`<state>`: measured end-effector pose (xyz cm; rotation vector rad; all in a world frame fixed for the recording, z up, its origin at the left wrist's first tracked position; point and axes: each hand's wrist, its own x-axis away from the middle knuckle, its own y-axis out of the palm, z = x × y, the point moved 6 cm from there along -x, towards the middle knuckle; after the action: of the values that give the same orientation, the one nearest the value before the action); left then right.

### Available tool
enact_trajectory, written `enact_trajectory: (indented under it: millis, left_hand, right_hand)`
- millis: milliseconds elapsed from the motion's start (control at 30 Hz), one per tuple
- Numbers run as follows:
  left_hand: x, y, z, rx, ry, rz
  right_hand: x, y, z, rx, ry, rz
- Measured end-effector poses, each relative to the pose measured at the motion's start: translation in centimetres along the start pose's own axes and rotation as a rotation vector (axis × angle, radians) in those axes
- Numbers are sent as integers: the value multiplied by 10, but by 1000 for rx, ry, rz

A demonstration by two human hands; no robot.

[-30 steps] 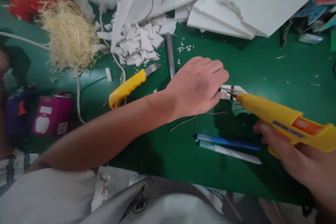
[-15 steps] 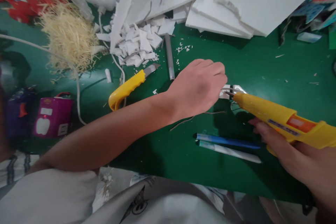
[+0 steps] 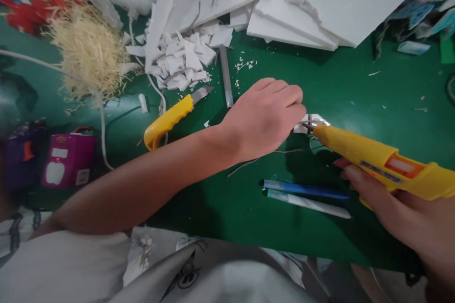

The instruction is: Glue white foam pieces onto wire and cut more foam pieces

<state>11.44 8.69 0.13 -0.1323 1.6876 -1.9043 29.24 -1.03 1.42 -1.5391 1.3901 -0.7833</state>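
My right hand [image 3: 391, 203] is wrapped round the handle of a yellow glue gun [image 3: 377, 149], whose nozzle points left. The nozzle tip touches or hovers just over a small white and silvery piece [image 3: 302, 125] beside my left fingers; I cannot tell which. My left hand [image 3: 268, 113] is closed, back upward, with its fingertips hidden, and seems to pinch the near end of that piece. A dark thin wire [image 3: 245, 166] lies below my left wrist. Closer to me rest a blue pen-like stick [image 3: 305, 189] and a white one [image 3: 309, 203], side by side.
A yellow-handled knife [image 3: 168, 120] and a grey rod [image 3: 225, 75] lie left of my hand. Behind are white foam scraps [image 3: 185, 59], foam sheets [image 3: 334, 0] and straw-like shreds [image 3: 88, 52]. A purple box [image 3: 69, 158] and a white cable [image 3: 103, 128] are at left.
The whole view has shifted slightly, so everything appears a little further left. Both hands and the glue gun keep nearly the same pose relative to the small piece.
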Motion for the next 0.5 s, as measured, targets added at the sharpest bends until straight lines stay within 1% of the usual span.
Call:
enact_trajectory:
  millis: [167,367,433,500]
  left_hand:
    - [0,0,0,23,-24,-32]
    - [0,1,0,68,-42,-57]
    - [0,0,0,80,-43,-49]
    - [-1,0,0,90,-40,-44]
  right_hand:
    - [-3,0,-4,-5,-5,18]
    - [-1,0,1,-37,-46,7]
    - [2,2,3,-67,-17,-12]
    - [7,6,7,-76,46,1]
